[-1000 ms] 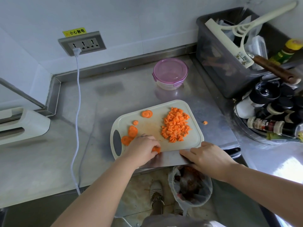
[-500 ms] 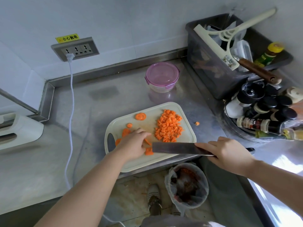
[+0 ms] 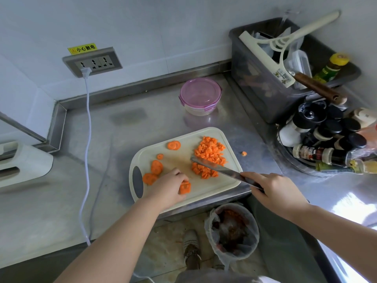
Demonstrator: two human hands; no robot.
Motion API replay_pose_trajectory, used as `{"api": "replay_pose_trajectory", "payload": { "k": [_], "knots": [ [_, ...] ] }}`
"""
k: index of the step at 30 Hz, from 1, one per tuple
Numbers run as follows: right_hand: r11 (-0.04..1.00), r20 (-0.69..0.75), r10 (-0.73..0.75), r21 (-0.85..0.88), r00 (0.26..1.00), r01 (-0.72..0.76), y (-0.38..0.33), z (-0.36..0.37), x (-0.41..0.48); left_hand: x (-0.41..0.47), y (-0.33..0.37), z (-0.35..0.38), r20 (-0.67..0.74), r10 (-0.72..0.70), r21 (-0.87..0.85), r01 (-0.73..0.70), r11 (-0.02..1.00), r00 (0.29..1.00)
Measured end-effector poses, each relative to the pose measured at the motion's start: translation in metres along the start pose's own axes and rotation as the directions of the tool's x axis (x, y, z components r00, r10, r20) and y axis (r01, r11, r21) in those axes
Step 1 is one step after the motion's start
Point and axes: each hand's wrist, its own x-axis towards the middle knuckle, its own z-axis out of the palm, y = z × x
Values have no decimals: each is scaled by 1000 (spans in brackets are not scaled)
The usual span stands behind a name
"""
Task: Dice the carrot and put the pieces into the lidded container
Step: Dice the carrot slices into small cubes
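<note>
A pale cutting board [image 3: 230, 180] lies at the counter's front edge. A heap of diced carrot [image 3: 210, 154] covers its right part, and several carrot slices [image 3: 156, 167] lie on its left part. My left hand [image 3: 167, 187] pinches a small stack of carrot slices [image 3: 185, 187] near the board's front. My right hand [image 3: 273, 190] grips a knife [image 3: 216, 167] whose blade slants across the dice heap. The round container with a purple lid [image 3: 201, 94] stands closed behind the board.
One carrot bit [image 3: 244, 153] lies on the steel counter right of the board. A dark bin [image 3: 265, 84] with utensils and a cluster of spice bottles [image 3: 326, 139] fill the right side. A white cable [image 3: 87, 139] hangs left. A lined waste bin [image 3: 232, 229] stands below the counter.
The knife swung from lying flat near the board's front to slanting over the diced heap. My left hand slid a little toward the front with the carrot stack.
</note>
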Motion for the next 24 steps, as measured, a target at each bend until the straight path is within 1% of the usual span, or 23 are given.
{"api": "replay_pose_trajectory", "payload": {
  "k": [3, 6, 8, 10, 13, 15, 19, 24],
  "knots": [
    [999, 28, 25, 25, 999, -26, -7, 3, -1, -2, 3, 4, -64, -31, -20, 29, 999, 997],
    [988, 129, 111, 96, 985, -124, -18, 6, 2, 0, 8, 10, -148, -111, -60, 103, 993, 983],
    [969, 186, 152, 164, 971, -183, -29, 10, 5, 3, 13, 14, -215, -210, -115, 189, 975, 954],
    [948, 237, 177, 218, 955, -230, -42, 15, 7, 7, 20, 18, -267, -316, -188, 272, 944, 910],
    [921, 319, 215, 249, 923, -300, -60, 23, 11, 10, 29, 21, -298, -420, -308, 330, 892, 857],
    [916, 360, 226, 237, 905, -323, -68, 28, 13, 10, 31, 22, -311, -435, -340, 328, 881, 845],
    [914, 393, 250, 205, 885, -350, -75, 33, 14, 5, 26, 23, -313, -423, -359, 306, 882, 851],
    [908, 411, 269, 195, 871, -372, -79, 32, 15, 2, 27, 23, -323, -394, -333, 286, 899, 861]
  ]
}}
